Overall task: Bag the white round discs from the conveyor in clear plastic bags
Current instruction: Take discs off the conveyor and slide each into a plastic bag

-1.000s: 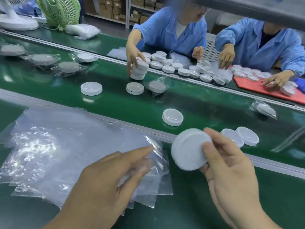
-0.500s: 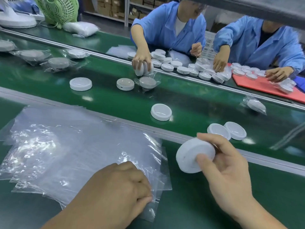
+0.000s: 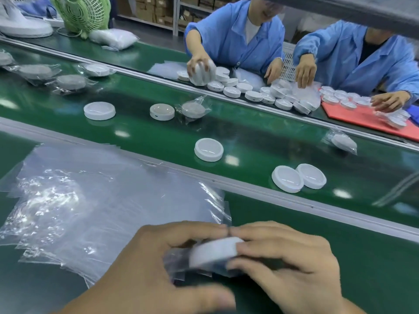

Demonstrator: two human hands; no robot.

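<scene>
My right hand grips a white round disc by its rim, low at the front of the table. My left hand pinches a clear plastic bag right against the disc; motion blur hides whether the disc is inside it. A pile of clear bags lies to the left. On the green conveyor sit loose discs: one in the middle, a touching pair at right, and two further left. Bagged discs lie among them.
A metal rail separates my table from the belt. Across the belt, two people in blue coats handle discs and a red tray. A green fan and more bagged discs are at the far left.
My right hand has carried the disc down and left to meet my left hand, which has lifted a bag off the pile. The discs on the belt have drifted left.
</scene>
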